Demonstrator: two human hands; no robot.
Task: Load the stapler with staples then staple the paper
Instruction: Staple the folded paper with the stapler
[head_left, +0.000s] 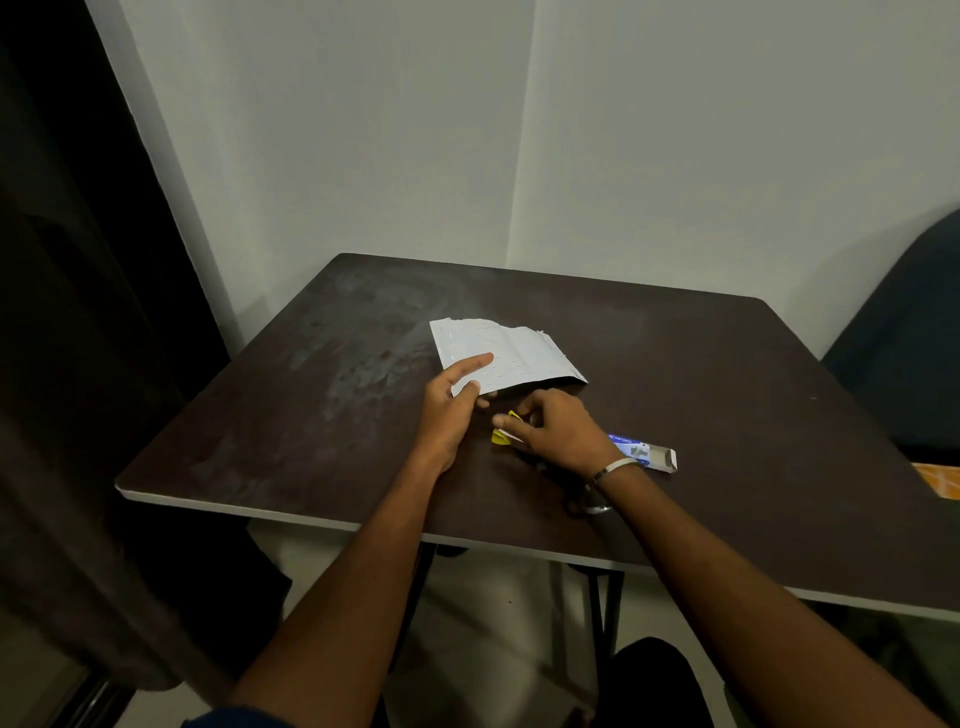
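- The paper (506, 353) is seen near the middle of the tabletop (260, 415); its near left corner is pinched in the grip of the left hand (449, 410), thumb below and forefinger stretched along the sheet.
- The stapler (506, 428), yellow at its tips, is held just beside that corner, nearer the front edge. The right hand's (558, 434) grip is closed around it, and its two yellow ends are seen apart.
- A staple box (644, 454), open at one end, is left behind the right wrist, toward the right edge of the tabletop.
- Whether staples are already loaded cannot be told; the open box suggests that step is under way or finished.
- No staple is visible in the paper, so the stapling is judged still to be done.
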